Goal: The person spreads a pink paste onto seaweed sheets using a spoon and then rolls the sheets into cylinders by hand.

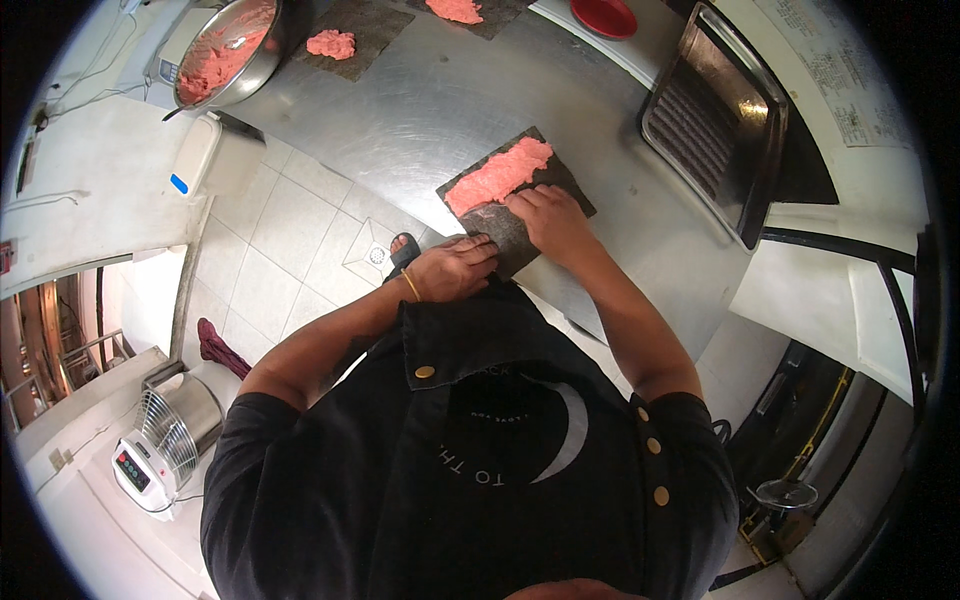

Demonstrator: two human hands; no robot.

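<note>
Rough pink paste strip [498,175]: press evenly along dark rectangular sheet [514,240], with right hand [552,220] curled at paste edge, left hand [458,267] bent by sheet edge; either grip unclear

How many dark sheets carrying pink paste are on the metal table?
3: first sheet beneath the right hand; second sheet right of the metal bowl; third sheet cut off by the top edge. More may lie out of view.

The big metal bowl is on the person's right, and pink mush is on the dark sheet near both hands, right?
No: the head view shows the big metal bowl on the person's left. Pink mush is on the dark sheet near the left hand and right hand.
</note>
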